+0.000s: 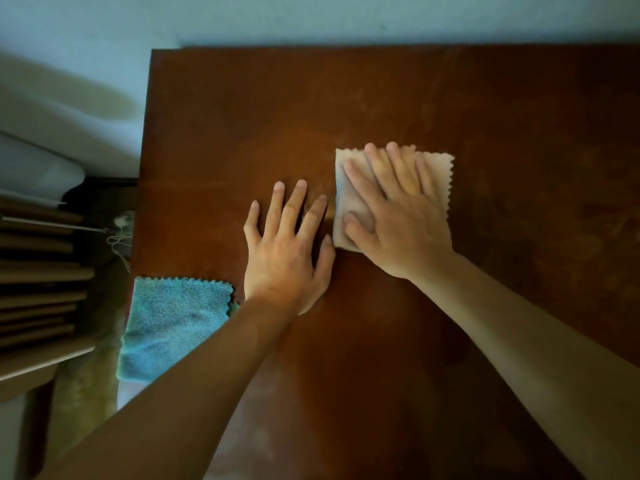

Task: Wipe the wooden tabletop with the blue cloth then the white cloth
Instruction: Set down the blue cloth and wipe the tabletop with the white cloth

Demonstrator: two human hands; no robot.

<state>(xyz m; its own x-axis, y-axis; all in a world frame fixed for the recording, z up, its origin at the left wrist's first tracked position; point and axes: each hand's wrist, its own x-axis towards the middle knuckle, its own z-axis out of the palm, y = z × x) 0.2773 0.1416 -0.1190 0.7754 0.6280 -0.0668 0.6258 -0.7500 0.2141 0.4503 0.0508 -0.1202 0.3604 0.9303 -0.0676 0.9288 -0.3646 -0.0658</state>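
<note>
Pressing white cloth [394, 199] under spread right hand [398, 216], left hand [287, 251] flat on wooden tabletop [381, 98], pale wall [311, 15] behind

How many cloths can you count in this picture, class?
2. The white cloth lies flat on the wooden tabletop under the right hand. The blue cloth lies at the table's near left edge, partly behind the left forearm.

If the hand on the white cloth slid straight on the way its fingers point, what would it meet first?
Only bare tabletop shows ahead of the right hand; then, likely, the wall behind it.
</note>
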